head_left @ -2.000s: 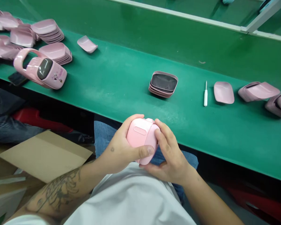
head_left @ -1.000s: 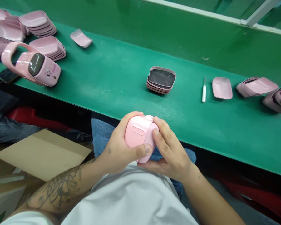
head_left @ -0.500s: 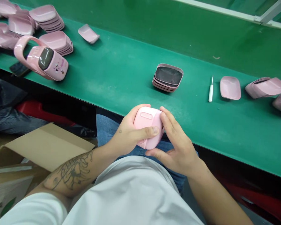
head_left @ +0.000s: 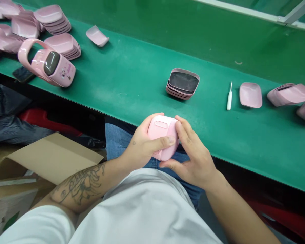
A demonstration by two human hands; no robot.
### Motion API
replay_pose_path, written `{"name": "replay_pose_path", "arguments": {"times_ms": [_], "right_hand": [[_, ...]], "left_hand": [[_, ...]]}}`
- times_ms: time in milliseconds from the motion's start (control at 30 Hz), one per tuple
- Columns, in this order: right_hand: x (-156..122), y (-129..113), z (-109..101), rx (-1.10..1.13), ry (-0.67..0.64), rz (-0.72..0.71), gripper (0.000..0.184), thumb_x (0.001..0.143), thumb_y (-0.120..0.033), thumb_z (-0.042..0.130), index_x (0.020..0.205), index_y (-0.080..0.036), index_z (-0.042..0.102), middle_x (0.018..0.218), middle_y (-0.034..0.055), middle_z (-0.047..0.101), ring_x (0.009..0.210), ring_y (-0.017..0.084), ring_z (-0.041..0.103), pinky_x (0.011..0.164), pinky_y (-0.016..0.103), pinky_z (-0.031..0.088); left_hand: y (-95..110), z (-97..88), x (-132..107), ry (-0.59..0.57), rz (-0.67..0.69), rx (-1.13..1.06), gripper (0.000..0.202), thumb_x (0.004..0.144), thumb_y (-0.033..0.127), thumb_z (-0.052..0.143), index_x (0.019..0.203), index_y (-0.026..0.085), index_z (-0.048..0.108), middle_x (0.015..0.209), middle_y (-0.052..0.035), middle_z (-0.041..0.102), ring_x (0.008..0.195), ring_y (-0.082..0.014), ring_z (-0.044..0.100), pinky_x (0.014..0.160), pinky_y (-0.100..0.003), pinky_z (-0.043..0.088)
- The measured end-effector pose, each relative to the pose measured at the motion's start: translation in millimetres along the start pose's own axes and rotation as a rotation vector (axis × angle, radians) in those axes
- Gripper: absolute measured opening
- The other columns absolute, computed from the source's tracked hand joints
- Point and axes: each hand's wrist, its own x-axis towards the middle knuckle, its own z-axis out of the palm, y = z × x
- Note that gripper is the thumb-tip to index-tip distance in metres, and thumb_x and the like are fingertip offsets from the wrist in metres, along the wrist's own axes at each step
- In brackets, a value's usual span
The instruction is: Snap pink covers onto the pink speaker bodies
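1. The pink casing (head_left: 162,130) is gripped by both hands over the lap, just off the near edge of the desk (head_left: 132,78). It's probably braced from both sides so it can be pressed on.
2. The left hand (head_left: 139,149) is wrapped round its left side, with the thumb laid across the front. The right hand (head_left: 193,159) is cupped under the right side, fingers closed onto it.
3. A stack of dark-lined shells (head_left: 183,83) is parked mid-desk, within easy reach.
4. A white-handled pick (head_left: 229,98) and a lone shell (head_left: 250,95) are laid toward the right edge.
5. A finished unit (head_left: 49,64) and more shell stacks (head_left: 53,18) are bunched at the far left corner.
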Motion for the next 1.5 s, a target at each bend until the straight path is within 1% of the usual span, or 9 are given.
{"name": "replay_pose_path", "arguments": {"times_ms": [233, 567, 1000, 1133, 1200, 1267, 1333, 1433, 1500], "right_hand": [[-5.0, -1.3, 8.5, -0.026, 0.075, -0.114, 0.117, 0.088, -0.051, 0.086, 0.172, -0.005, 0.020, 0.165, 0.0312, 0.049, 0.157, 0.040, 0.048, 0.124, 0.062, 0.048], [-1.8, -7.7, 7.9, -0.061, 0.129, -0.251, 0.109, 0.086, -0.035, 0.090, 0.168, 0.003, 0.029, 0.166, 0.0339, 0.045, 0.157, 0.043, 0.046, 0.122, 0.064, 0.050], [-1.3, -9.5, 6.3, -0.130, 0.048, -0.211, 0.109, 0.092, -0.048, 0.083, 0.171, -0.003, 0.024, 0.166, 0.0325, 0.046, 0.161, 0.041, 0.041, 0.123, 0.063, 0.048], [-4.9, -6.3, 8.8, -0.074, 0.080, -0.065, 0.113, 0.088, -0.060, 0.083, 0.174, -0.021, 0.022, 0.173, 0.0241, 0.040, 0.163, 0.043, 0.036, 0.126, 0.068, 0.041], [-10.0, -11.7, 17.4, 0.030, 0.238, 0.171, 0.104, 0.088, -0.062, 0.082, 0.171, -0.029, 0.031, 0.171, 0.0203, 0.044, 0.155, 0.042, 0.048, 0.121, 0.066, 0.047], [-13.4, -20.3, 31.5, 0.265, 0.367, 0.489, 0.078, 0.098, -0.061, 0.071, 0.164, -0.031, 0.043, 0.159, 0.0173, 0.058, 0.135, 0.034, 0.066, 0.108, 0.056, 0.059], [-11.4, -28.0, 47.7, 0.626, 0.312, 0.705, 0.060, 0.109, -0.063, 0.046, 0.157, -0.028, 0.052, 0.146, 0.0151, 0.068, 0.120, 0.028, 0.073, 0.096, 0.048, 0.064], [1.3, -32.0, 65.9, 1.041, 0.199, 0.652, 0.075, 0.108, -0.073, 0.025, 0.149, -0.022, 0.061, 0.140, 0.0158, 0.074, 0.120, 0.029, 0.075, 0.099, 0.050, 0.064], [10.2, -29.7, 69.2, 1.126, 0.297, 0.588, 0.074, 0.108, -0.072, 0.027, 0.149, -0.021, 0.061, 0.138, 0.0153, 0.076, 0.119, 0.029, 0.077, 0.103, 0.050, 0.062]], "left_hand": [[12.1, -5.4, -9.0, 0.060, 0.085, 0.302, 0.086, 0.057, 0.043, 0.101, 0.130, 0.020, 0.062, 0.119, -0.0085, 0.070, 0.095, -0.0226, 0.067, 0.075, -0.030, 0.060], [10.9, -12.1, -19.0, -0.030, 0.348, 0.487, 0.063, 0.080, 0.045, 0.089, 0.132, 0.023, 0.062, 0.122, -0.0076, 0.077, 0.096, -0.0231, 0.075, 0.081, -0.032, 0.063], [2.5, -16.7, -13.7, 0.003, 0.361, 0.430, 0.059, 0.077, 0.042, 0.090, 0.128, 0.021, 0.067, 0.119, -0.0077, 0.077, 0.096, -0.0238, 0.073, 0.080, -0.033, 0.061], [-5.8, -20.4, 4.9, 0.010, 0.306, 0.114, 0.064, 0.076, 0.048, 0.092, 0.130, 0.023, 0.067, 0.117, -0.0073, 0.075, 0.094, -0.0232, 0.072, 0.078, -0.032, 0.060], [-7.8, -17.3, 13.0, 0.080, 0.302, -0.073, 0.061, 0.079, 0.052, 0.089, 0.129, 0.024, 0.066, 0.112, -0.0063, 0.074, 0.091, -0.0223, 0.072, 0.075, -0.032, 0.060], [-9.7, -11.2, 18.1, 0.158, 0.370, -0.194, 0.057, 0.082, 0.055, 0.086, 0.127, 0.025, 0.067, 0.110, -0.0055, 0.073, 0.090, -0.0217, 0.071, 0.074, -0.031, 0.061], [-12.8, -5.0, 19.4, 0.193, 0.482, -0.248, 0.052, 0.085, 0.057, 0.082, 0.125, 0.027, 0.068, 0.112, -0.0045, 0.073, 0.093, -0.0214, 0.072, 0.076, -0.031, 0.061], [-18.2, -2.2, 15.4, 0.143, 0.584, -0.233, 0.057, 0.086, 0.055, 0.081, 0.136, 0.033, 0.064, 0.123, -0.0034, 0.073, 0.103, -0.0233, 0.074, 0.085, -0.034, 0.063], [-18.4, -6.5, 11.0, 0.072, 0.568, -0.156, 0.072, 0.085, 0.054, 0.082, 0.149, 0.034, 0.057, 0.137, -0.0063, 0.071, 0.118, -0.0288, 0.073, 0.095, -0.039, 0.063]]}}
